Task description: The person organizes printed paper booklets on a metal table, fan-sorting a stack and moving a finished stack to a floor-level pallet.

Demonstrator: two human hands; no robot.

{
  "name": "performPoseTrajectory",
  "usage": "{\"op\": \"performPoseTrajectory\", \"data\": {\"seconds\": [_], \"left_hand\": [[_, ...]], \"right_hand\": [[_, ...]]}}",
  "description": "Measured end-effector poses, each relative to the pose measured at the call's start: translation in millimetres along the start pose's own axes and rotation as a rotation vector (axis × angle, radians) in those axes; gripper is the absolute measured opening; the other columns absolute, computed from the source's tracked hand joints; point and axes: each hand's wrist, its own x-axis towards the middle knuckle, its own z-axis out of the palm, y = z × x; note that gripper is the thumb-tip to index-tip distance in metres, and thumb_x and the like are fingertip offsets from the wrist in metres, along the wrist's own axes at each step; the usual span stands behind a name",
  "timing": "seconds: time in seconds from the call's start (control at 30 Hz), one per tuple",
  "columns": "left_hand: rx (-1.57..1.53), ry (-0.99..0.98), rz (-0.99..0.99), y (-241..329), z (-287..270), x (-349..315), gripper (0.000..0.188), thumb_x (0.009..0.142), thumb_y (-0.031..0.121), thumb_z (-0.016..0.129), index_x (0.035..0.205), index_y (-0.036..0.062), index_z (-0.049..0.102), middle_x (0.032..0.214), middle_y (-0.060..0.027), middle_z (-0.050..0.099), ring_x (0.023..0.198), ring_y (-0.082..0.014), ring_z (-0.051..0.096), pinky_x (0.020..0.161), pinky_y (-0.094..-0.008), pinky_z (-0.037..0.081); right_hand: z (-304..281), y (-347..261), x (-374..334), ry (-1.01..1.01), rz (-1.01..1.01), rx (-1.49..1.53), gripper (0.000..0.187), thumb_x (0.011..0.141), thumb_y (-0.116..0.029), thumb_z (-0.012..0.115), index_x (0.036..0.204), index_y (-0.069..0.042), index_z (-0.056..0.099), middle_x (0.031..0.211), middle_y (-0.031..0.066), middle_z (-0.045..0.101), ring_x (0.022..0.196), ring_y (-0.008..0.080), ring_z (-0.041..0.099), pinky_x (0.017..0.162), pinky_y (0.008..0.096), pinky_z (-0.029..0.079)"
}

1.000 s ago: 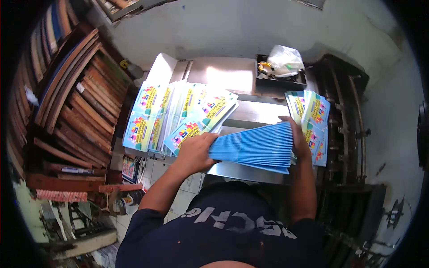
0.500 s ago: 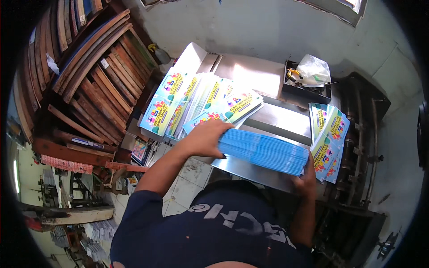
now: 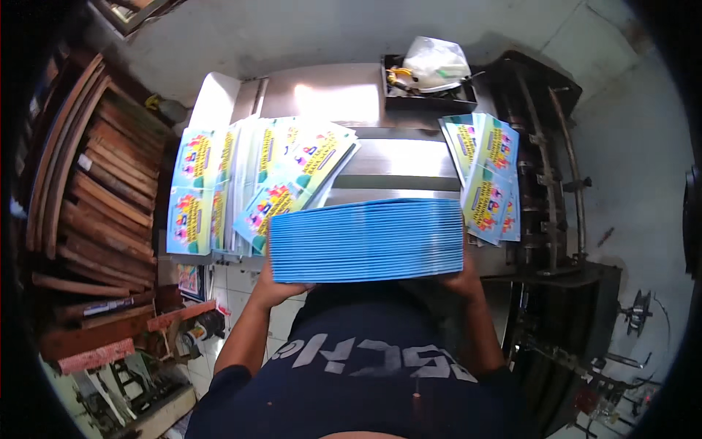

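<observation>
A thick stack of blue-edged booklets (image 3: 365,241) is held up in front of my body, its layered edges facing up toward me. My left hand (image 3: 276,287) grips its left end, with the fingers mostly hidden behind and under it. At the other end my right hand (image 3: 462,278) clasps the stack, also partly covered by it. Beyond, on the left of the metal table, lie fanned piles of colourful printed booklets (image 3: 191,194). A smaller pile of the same printed booklets (image 3: 491,179) rests to the right.
At the back of the metal table (image 3: 395,157) a black box (image 3: 417,101) holds tools and a white plastic bag (image 3: 436,62). Dark machine rollers and bars (image 3: 541,175) border the right side. On the left stands a wooden rack of boards (image 3: 110,183).
The stack has come from a slant to nearly level, nearer my body, its edges turned more toward me. My left hand has shifted from its top to its left end. The view has turned right.
</observation>
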Motion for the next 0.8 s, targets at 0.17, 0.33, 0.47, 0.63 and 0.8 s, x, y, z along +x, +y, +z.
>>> {"op": "performPoseTrajectory", "data": {"seconds": [0.17, 0.33, 0.47, 0.63, 0.8], "left_hand": [[0.398, 0.018, 0.308, 24, 11, 10, 0.145, 0.058, 0.005, 0.088, 0.153, 0.0131, -0.02, 0.145, -0.019, 0.043, 0.13, -0.0302, 0.049, 0.109, -0.0411, 0.039], [0.179, 0.077, 0.184, 41, 17, 10, 0.144, 0.058, 0.013, 0.091, 0.153, 0.0104, -0.018, 0.144, -0.0191, 0.043, 0.131, -0.0312, 0.047, 0.112, -0.0435, 0.034], [0.233, 0.057, 0.15, 20, 5, 3, 0.141, 0.06, 0.004, 0.087, 0.153, 0.013, -0.019, 0.141, -0.016, 0.047, 0.126, -0.027, 0.051, 0.108, -0.0395, 0.038], [0.36, -0.005, 0.123, 34, 4, 8, 0.139, 0.062, 0.005, 0.087, 0.154, 0.0122, -0.016, 0.14, -0.0141, 0.048, 0.126, -0.0259, 0.05, 0.107, -0.0397, 0.039], [0.173, 0.119, 0.108, 51, 22, 11, 0.136, 0.062, 0.006, 0.088, 0.155, 0.0108, -0.011, 0.138, -0.0144, 0.05, 0.123, -0.0253, 0.053, 0.104, -0.0388, 0.042]], "right_hand": [[-6, 3, -2, -0.034, 0.032, -0.074, 0.111, 0.075, -0.025, 0.081, 0.155, -0.001, 0.007, 0.16, 0.0206, 0.018, 0.146, 0.0303, 0.026, 0.117, 0.0379, 0.024], [-2, -13, 10, 0.027, 0.077, 0.123, 0.119, 0.071, -0.021, 0.084, 0.156, -0.006, 0.003, 0.16, 0.0204, 0.019, 0.146, 0.0299, 0.025, 0.117, 0.0392, 0.024], [-1, -25, 15, -0.051, -0.038, 0.104, 0.132, 0.062, -0.024, 0.09, 0.157, -0.009, 0.0, 0.16, 0.0202, 0.018, 0.147, 0.0306, 0.023, 0.118, 0.0421, 0.021], [-11, -10, 21, -0.136, 0.069, 0.091, 0.134, 0.061, -0.029, 0.091, 0.156, -0.008, -0.001, 0.16, 0.0209, 0.016, 0.147, 0.0331, 0.022, 0.118, 0.0439, 0.021], [-7, -5, 20, -0.044, -0.083, -0.104, 0.132, 0.063, -0.028, 0.09, 0.156, -0.009, 0.0, 0.159, 0.0224, 0.02, 0.144, 0.0363, 0.028, 0.116, 0.0428, 0.028]]}}
